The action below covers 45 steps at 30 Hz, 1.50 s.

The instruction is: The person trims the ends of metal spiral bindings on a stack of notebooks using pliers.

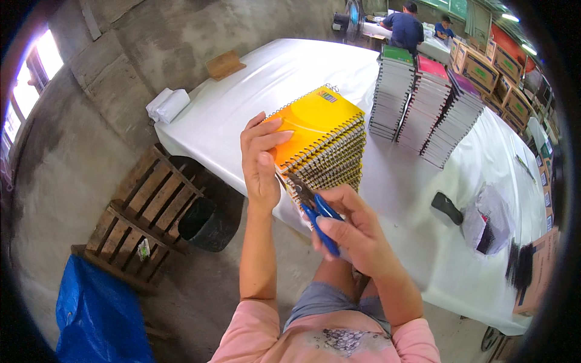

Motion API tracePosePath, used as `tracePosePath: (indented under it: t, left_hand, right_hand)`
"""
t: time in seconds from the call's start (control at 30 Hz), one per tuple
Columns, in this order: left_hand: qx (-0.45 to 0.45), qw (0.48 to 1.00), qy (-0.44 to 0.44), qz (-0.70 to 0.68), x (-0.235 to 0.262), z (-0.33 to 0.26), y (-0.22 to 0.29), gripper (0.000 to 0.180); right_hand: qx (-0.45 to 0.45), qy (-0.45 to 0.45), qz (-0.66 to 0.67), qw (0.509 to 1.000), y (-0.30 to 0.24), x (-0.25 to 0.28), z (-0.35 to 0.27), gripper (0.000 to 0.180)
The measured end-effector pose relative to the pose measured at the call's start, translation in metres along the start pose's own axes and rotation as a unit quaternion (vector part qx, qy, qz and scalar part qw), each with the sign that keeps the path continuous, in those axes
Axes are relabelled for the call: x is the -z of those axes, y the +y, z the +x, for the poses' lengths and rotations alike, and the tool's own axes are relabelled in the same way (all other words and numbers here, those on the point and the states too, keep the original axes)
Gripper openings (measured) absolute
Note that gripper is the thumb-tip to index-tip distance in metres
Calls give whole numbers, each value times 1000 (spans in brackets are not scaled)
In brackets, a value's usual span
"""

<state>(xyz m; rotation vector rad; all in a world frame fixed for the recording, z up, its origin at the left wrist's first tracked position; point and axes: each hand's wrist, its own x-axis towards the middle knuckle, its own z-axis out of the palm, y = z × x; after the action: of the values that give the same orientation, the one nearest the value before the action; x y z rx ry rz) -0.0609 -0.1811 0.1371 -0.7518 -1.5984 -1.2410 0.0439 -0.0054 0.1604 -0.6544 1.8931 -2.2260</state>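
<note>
Yellow notebook stack (321, 130) sits on the desk (393, 206); right hand (354, 230) is gripping blue-handled pliers (311, 213) at a coil end, left hand (261, 154) has fingers spread on top. Looks mid-job, can't tell which coils are done. Green (392, 91), pink (423, 106), purple stacks (451, 124) stand right.

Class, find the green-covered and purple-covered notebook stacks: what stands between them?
A stack of pink-covered spiral notebooks, as the head view shows.

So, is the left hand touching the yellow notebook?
Touching: in the head view, the left hand rests its fingers on the yellow notebook, at its left end.
</note>
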Motion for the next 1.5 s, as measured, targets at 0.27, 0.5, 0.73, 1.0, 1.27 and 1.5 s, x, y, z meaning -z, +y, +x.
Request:
tracePosePath:
  t: [0.27, 0.5, 0.73, 1.0, 1.27, 1.5]
  left_hand:
    - [41, 999, 3, 10, 7, 5, 0, 50]
    - [38, 999, -4, 2, 2, 7, -5, 50]
    - [30, 1000, 5, 6, 2, 3, -6, 51]
    - [31, 1000, 3, -1, 1, 0, -3, 52]
    - [57, 998, -11, 9, 5, 3, -2, 56]
    - [57, 998, -9, 10, 6, 4, -5, 56]
  right_hand:
    - [269, 186, -431, 841, 23, -9, 1, 41]
    - [311, 205, -521, 768, 25, -8, 15, 45]
    - [309, 175, -512, 782, 33, -8, 17, 45]
    - [237, 114, -252, 931, 39, -7, 16, 40]
    - [317, 200, -492, 786, 37, -3, 15, 47]
    - [299, 168, -504, 793, 37, -5, 17, 42]
